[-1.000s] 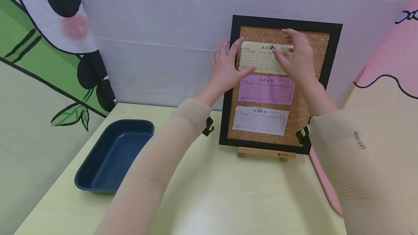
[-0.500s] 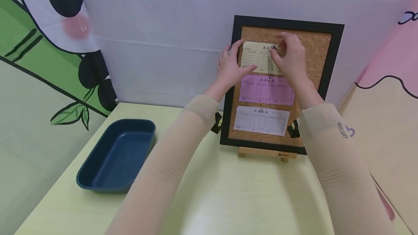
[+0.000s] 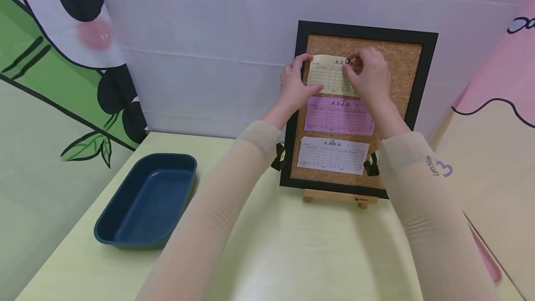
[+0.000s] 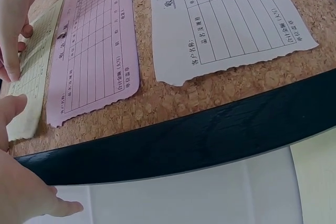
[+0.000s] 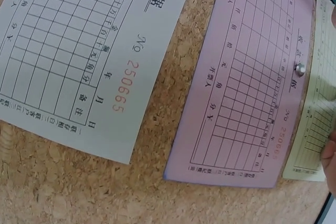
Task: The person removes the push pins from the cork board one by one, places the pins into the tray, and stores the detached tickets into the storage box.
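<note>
A black-framed cork board [image 3: 401,82] leans on a small wooden stand [image 3: 340,195]. Pinned to it, one above another, are a yellow receipt slip [image 3: 328,75], a pink receipt slip [image 3: 339,117] and a white receipt slip [image 3: 333,156]. My right hand [image 3: 372,77] pinches the push pin [image 3: 348,61] at the top of the yellow slip, covering that slip's right part. At the board's left side my left hand [image 3: 294,86] lies with fingers spread, index fingertip and thumb by the yellow slip's left edge. Clear pins show on the pink slip [image 5: 236,93] and white slip [image 5: 79,51].
A dark blue tray [image 3: 146,199] stands on the pale table [image 3: 292,254], left of the board. Behind is a white cloth backdrop [image 3: 209,59]. Part of a pink object [image 3: 486,254] shows beyond my right sleeve.
My right hand has moved left and closed its thumb and fingers on the yellow slip's pin. My left hand has shifted slightly right against the board's edge.
</note>
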A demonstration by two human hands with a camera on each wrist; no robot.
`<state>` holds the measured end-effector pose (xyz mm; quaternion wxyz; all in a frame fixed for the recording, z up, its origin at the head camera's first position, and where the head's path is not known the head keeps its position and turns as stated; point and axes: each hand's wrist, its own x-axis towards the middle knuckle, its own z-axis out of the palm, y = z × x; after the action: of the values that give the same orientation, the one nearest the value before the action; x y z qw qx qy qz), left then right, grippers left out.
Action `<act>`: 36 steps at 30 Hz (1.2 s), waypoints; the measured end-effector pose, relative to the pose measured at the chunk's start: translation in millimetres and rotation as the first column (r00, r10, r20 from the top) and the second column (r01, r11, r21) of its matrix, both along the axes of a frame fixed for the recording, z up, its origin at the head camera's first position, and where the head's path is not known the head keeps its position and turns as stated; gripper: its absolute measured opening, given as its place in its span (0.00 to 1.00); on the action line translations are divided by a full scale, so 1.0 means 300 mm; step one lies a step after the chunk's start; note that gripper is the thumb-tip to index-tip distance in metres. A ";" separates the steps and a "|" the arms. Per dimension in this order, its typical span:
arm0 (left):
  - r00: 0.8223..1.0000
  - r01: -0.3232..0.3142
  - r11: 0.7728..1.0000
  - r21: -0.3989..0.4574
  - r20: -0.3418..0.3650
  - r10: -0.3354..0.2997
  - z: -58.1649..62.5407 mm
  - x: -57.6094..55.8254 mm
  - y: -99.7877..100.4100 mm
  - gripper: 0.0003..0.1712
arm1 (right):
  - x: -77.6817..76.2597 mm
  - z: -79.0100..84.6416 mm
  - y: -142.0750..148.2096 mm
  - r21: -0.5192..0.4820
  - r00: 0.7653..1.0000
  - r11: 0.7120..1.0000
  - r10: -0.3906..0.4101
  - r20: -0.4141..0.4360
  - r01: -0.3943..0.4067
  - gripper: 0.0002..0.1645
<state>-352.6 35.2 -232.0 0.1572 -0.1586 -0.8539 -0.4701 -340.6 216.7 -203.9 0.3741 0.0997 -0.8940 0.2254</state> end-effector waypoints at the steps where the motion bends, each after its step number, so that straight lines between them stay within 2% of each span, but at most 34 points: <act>1: 1.000 0.003 1.000 0.002 -0.004 -0.003 -0.001 0.001 0.000 0.38 | -0.001 0.000 -0.001 0.001 1.000 1.000 -0.004 -0.001 0.004 0.16; 8: 1.000 0.006 1.000 -0.004 -0.018 -0.006 -0.009 0.008 -0.002 0.32 | -0.006 0.003 -0.004 0.000 0.999 0.999 -0.037 0.005 0.037 0.17; 15: 0.998 -0.008 0.995 -0.103 -0.061 0.002 -0.028 -0.001 -0.013 0.37 | -0.005 0.007 -0.003 -0.004 0.999 0.999 -0.041 0.027 0.041 0.16; 18: 0.998 -0.001 0.994 -0.111 -0.070 -0.007 -0.032 -0.005 -0.019 0.38 | -0.006 0.007 -0.003 -0.001 0.999 0.999 -0.041 0.024 0.041 0.16; 26: 0.985 0.077 0.997 0.030 -0.157 -0.072 -0.051 -0.015 -0.034 0.42 | -0.001 0.016 -0.007 0.017 0.998 0.999 -0.048 0.030 0.047 0.16; 31: 0.980 0.128 0.983 0.132 -0.169 -0.105 -0.058 -0.015 -0.039 0.29 | 0.005 0.023 -0.007 0.039 0.999 0.999 -0.035 0.042 0.033 0.16; 34: 0.977 0.147 0.978 0.147 -0.175 -0.121 -0.057 -0.014 -0.039 0.21 | 0.009 0.026 -0.008 0.051 0.998 0.998 -0.035 0.052 0.033 0.16; 36: 0.976 0.152 0.977 0.150 -0.177 -0.124 -0.058 -0.013 -0.038 0.19 | 0.011 0.028 -0.008 0.060 0.998 0.998 -0.041 0.058 0.037 0.16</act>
<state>-356.6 23.7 -249.4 0.2074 -0.2431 -0.7833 -0.5332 -337.4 214.2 -195.4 0.3488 0.0866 -0.9127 0.1946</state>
